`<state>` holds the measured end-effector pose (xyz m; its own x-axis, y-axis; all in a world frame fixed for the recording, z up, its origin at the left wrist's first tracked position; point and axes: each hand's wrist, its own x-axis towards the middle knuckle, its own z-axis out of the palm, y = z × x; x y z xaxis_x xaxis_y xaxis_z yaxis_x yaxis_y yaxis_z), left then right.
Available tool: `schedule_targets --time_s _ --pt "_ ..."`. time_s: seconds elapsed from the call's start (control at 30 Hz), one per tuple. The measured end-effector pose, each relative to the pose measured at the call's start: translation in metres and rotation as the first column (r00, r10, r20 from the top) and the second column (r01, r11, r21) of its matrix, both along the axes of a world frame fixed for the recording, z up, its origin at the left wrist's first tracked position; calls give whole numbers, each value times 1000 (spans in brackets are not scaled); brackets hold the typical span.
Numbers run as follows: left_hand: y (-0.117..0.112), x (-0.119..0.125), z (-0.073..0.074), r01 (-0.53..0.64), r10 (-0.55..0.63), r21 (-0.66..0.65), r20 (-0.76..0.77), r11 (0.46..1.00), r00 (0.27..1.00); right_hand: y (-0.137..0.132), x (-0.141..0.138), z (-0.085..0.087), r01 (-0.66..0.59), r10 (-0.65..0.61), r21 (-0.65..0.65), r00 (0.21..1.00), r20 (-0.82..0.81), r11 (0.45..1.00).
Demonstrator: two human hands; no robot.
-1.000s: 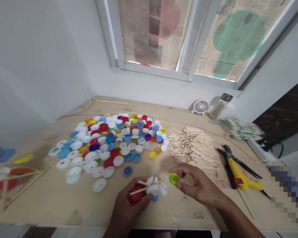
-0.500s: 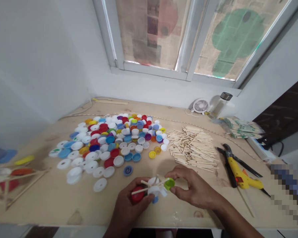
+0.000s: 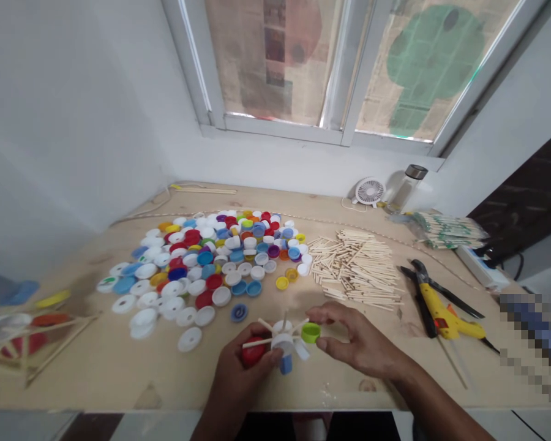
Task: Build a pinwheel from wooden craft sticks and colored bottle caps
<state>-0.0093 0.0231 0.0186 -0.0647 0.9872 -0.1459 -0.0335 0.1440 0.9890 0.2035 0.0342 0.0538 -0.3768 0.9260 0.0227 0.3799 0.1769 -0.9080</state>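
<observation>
Item: cap-and-stick assembly (image 3: 282, 343), over the table (image 3: 344, 383) near its front edge, clamped between the left hand's (image 3: 233, 370) thumb and fingers. Item: green cap (image 3: 311, 333), at the assembly's right side; the right hand's (image 3: 360, 340) thumb and index finger stand apart around it, whether touching I cannot tell. Room: I see bare table between both hands down to the edge, and right of the right hand to the glue gun (image 3: 441, 312); loose caps (image 3: 213, 282) and stick pile (image 3: 358, 269) bound the far side. Changed from a second ago: green cap nearer the assembly's middle, right fingers spread wider.
</observation>
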Motion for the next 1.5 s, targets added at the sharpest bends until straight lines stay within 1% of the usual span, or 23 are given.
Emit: schedule_targets --time_s 0.1,0.23,0.4,0.6,0.8,0.9,1.0,1.13,1.2,1.27,1.33,1.5 --pt "1 1 2 -10 11 -21 47 1000 999 -1 4 0 46 -50 -52 996 -70 998" --pt "1 4 8 -51 61 -74 145 996 988 -2 5 3 76 -88 -116 990 -106 990" --pt "3 6 15 -67 78 -88 134 994 988 -4 3 2 91 -126 -196 976 -176 976" --pt "7 6 18 -24 44 -146 134 989 990 -4 -1 -3 88 -139 -231 967 -214 969" --pt "7 7 23 44 -15 -178 164 983 986 -2 -3 -2 102 -166 -259 957 -238 961" --pt "8 6 25 96 -71 -168 147 981 987 -1 -4 -2 99 -158 -248 960 -231 964" --pt "11 3 27 180 -169 -135 88 974 982 1 -5 -1 68 -116 -214 968 -223 975" --pt "17 -1 26 335 -334 -118 28 935 942 1 -6 1 9 -26 -107 986 -164 994" --pt "19 -1 24 371 -374 -104 -12 923 927 0 -8 1 -6 -5 -80 990 -138 997" --pt "19 1 23 363 -366 -77 -37 929 930 -1 -10 1 5 -14 -73 993 -119 997" --pt "17 4 24 344 -347 -60 -31 937 938 -3 -13 -1 38 -45 -68 993 -113 997" --pt "9 5 24 253 -249 -78 58 964 967 -8 -19 -5 115 -123 -65 983 -134 991"
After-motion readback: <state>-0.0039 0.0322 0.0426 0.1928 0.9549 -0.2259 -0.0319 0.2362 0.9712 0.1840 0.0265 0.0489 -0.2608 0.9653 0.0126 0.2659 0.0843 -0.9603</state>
